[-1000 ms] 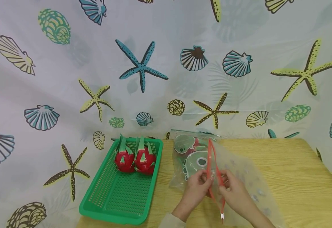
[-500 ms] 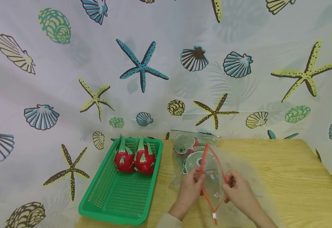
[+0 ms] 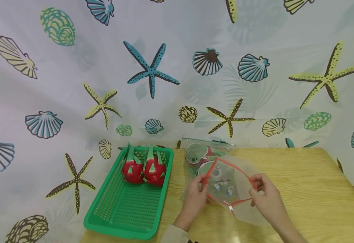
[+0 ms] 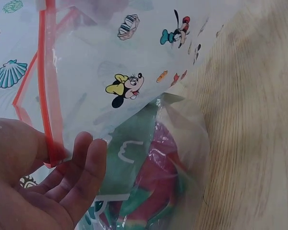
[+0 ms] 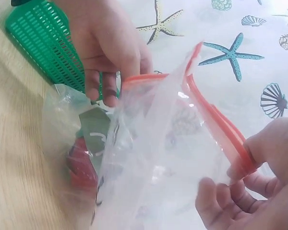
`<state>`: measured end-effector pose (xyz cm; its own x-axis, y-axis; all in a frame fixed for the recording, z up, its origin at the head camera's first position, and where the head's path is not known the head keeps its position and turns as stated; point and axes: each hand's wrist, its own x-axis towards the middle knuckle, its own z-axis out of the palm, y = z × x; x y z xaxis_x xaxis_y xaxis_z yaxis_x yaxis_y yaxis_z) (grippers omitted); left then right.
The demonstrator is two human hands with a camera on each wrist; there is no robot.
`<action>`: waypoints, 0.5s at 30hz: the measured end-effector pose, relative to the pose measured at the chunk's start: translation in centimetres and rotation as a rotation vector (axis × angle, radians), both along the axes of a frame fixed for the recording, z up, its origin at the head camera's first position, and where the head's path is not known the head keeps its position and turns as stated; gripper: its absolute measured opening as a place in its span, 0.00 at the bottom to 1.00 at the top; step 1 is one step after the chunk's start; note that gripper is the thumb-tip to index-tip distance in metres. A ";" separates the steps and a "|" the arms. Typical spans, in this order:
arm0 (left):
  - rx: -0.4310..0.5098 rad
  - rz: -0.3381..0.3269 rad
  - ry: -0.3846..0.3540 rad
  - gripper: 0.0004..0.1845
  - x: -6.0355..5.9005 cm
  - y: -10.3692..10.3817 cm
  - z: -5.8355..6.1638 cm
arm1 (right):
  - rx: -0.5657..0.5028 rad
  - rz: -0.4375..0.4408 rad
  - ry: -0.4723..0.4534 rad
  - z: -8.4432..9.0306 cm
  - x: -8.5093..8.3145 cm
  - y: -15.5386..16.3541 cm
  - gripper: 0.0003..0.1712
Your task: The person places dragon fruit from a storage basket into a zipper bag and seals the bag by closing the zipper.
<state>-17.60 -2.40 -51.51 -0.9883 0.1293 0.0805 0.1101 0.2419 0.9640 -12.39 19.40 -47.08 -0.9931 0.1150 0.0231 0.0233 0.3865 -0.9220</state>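
A clear zip bag [image 3: 228,189] with a red zip rim and small cartoon prints is held over the wooden table [image 3: 310,189], its mouth spread wide. My left hand [image 3: 195,199] pinches the rim's left side [image 4: 50,148]; my right hand [image 3: 263,194] pinches the right side [image 5: 242,165]. Under it lies a second clear bag [image 3: 196,157] holding green and red printed pieces [image 4: 149,191]. Two red dragon fruits [image 3: 143,168] sit at the far end of a green plastic basket [image 3: 128,209] to the left of my hands.
A sea-shell and starfish patterned cloth [image 3: 152,71] hangs behind and drapes down at the table's left. The table's front-left corner carries the basket. Bare wood stretches to the right of the bags.
The bag's red rim, a narrow slit a second ago, has been pulled apart sideways into a wide opening. My hands have moved away from each other. The basket and fruits stayed put.
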 end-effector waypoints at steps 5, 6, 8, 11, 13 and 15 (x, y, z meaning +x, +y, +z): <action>0.001 -0.014 -0.004 0.16 -0.1 -0.6 0.0 | 0.048 -0.033 0.010 0.3 0.1 0.8 0.07; 0.003 -0.020 -0.006 0.16 -0.2 -0.7 0.1 | 0.040 -0.031 0.016 0.3 0.2 0.8 0.08; 0.001 -0.031 -0.013 0.15 -0.3 -0.9 0.1 | 0.014 -0.026 0.027 0.4 0.2 0.9 0.11; 0.025 -0.049 -0.047 0.13 -0.5 -1.2 0.0 | -0.093 0.021 0.027 0.3 0.3 0.8 0.13; 0.044 -0.062 -0.072 0.12 -0.7 -1.6 0.1 | -0.190 0.066 0.012 0.3 0.3 0.8 0.14; 0.086 -0.076 -0.096 0.13 -0.8 -1.9 0.1 | -0.279 0.105 -0.006 0.2 0.4 0.9 0.15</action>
